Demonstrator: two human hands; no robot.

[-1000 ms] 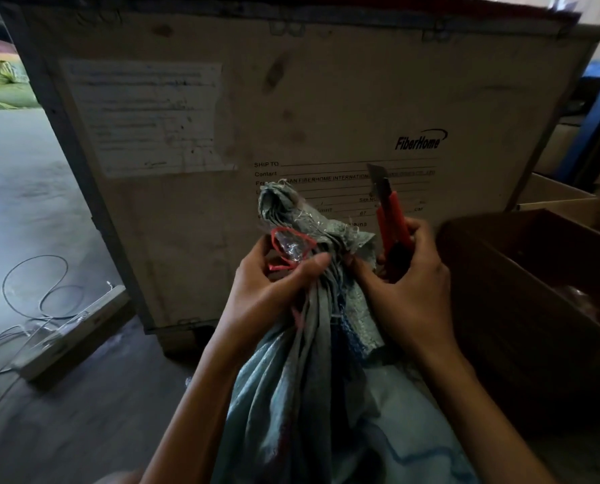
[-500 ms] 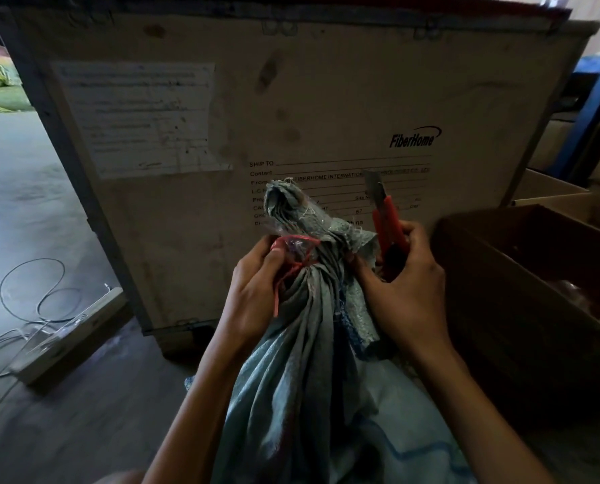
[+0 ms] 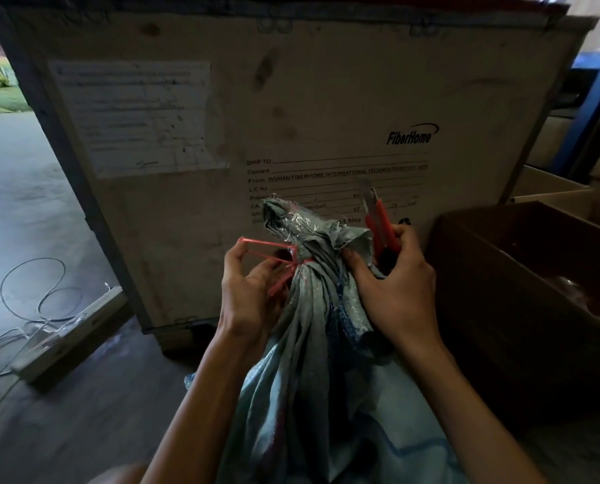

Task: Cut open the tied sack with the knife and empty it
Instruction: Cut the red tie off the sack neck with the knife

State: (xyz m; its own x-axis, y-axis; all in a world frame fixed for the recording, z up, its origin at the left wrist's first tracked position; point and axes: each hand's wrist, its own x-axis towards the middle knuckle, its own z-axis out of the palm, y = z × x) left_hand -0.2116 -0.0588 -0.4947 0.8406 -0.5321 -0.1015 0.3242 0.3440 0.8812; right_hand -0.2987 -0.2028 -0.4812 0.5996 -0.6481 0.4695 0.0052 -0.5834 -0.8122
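Note:
A pale blue-grey woven sack (image 3: 312, 361) stands between my arms, its neck bunched and bound by a red string (image 3: 269, 246). My left hand (image 3: 248, 295) pinches that string and holds a loop of it stretched out to the left of the neck. My right hand (image 3: 394, 291) grips the right side of the sack's neck and also holds a red utility knife (image 3: 379, 225), blade out and pointing up, clear of the sack.
A big wooden crate (image 3: 291, 117) stands upright right behind the sack. An open brown cardboard box (image 3: 536, 274) sits close on the right. On the concrete floor to the left lie a white block (image 3: 71, 330) and loose cable (image 3: 36, 291).
My left hand has drawn the red string away from the sack's neck to the left, so its loop now stands taut. My right hand with the knife has stayed put.

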